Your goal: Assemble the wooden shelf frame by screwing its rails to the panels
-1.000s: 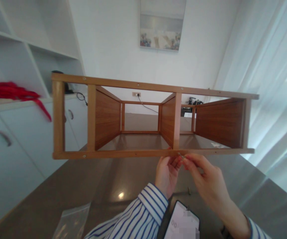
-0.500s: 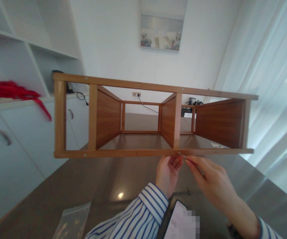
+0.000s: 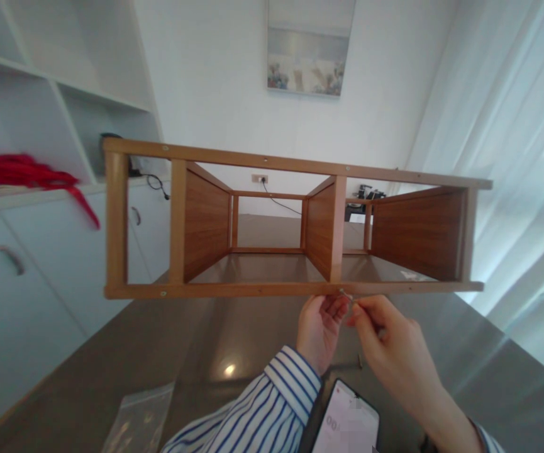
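A wooden rack (image 3: 224, 290) with slatted-looking brown panels lies on its side across the table, its open side facing me. My right hand (image 3: 397, 346) pinches a thin metal hex key (image 3: 351, 300), whose far end meets a bolt head (image 3: 341, 291) in the lower rail. Just left of it, my left hand (image 3: 321, 330) is against the underside of that rail, fingers loosely curled and apart from the thumb, close to the key's tip. A loose bolt (image 3: 359, 360) lies on the table below my hands.
A phone (image 3: 347, 418) lies near the front edge, between my forearms. To the left is a clear plastic bag (image 3: 142, 415) with small hardware inside. White cabinets (image 3: 40, 264) stand left, a curtain (image 3: 502, 157) hangs right. Red cloth (image 3: 21, 171) sits on the shelf.
My right hand has turned at the wrist and its fingers have shifted slightly on the hex key. More of the phone shows. The left hand and rack stay nearly still.
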The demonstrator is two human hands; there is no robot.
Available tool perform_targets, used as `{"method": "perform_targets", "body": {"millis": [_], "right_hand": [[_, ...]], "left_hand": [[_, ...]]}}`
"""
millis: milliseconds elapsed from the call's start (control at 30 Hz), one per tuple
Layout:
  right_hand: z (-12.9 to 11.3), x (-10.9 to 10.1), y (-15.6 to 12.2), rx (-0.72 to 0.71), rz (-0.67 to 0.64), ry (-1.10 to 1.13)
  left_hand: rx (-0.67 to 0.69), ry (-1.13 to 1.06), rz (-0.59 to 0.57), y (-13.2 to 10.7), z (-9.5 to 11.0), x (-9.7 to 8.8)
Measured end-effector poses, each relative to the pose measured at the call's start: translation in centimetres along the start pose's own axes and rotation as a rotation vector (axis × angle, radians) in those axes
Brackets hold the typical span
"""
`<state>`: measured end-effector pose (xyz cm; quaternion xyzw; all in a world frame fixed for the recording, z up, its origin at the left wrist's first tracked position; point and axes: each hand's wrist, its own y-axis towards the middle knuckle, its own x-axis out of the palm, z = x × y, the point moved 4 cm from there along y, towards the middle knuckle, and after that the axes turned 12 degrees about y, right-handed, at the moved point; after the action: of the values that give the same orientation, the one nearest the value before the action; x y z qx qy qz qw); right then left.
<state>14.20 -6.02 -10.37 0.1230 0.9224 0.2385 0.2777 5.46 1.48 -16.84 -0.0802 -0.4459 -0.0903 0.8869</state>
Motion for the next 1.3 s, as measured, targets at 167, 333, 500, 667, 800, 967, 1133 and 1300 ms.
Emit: {"method": "perform_targets", "body": {"millis": [167,333,500,667,800,967,1133,1300], "right_hand": [[0.4,0.6,-0.1,0.178,-0.021,0.282],[0.3,1.1,-0.3,0.177,-0.027,0.495],[0.7,1.4,-0.1,0.143,-0.084,0.576],[1.0,1.0,-0.1,0.123,-0.221,0.547],[1.1,0.4,0.0,0.07,-0.318,0.411],[0.7,-0.4,0.7,-0.025,-0.321,0.112],[0.0,-0.5,1.1,-0.173,-0.258,-0.022],[-0.4,-0.4,1.3,-0.229,-0.158,-0.026]], "left_hand": [[-0.012,-0.014,0.015,-0.2,0.1,0.2],[-0.019,-0.016,0.014,-0.2,0.1,0.2],[-0.011,0.012,-0.011,-0.2,0.1,0.1],[0.0,0.018,-0.001,-0.3,0.2,0.2],[0.017,-0.007,0.014,-0.2,0.2,0.2],[0.034,-0.024,-0.02,0.1,0.0,0.0],[0.021,-0.024,-0.023,0.1,0.0,-0.1],[0.035,-0.028,-0.035,0.0,0.1,0.0]]}}
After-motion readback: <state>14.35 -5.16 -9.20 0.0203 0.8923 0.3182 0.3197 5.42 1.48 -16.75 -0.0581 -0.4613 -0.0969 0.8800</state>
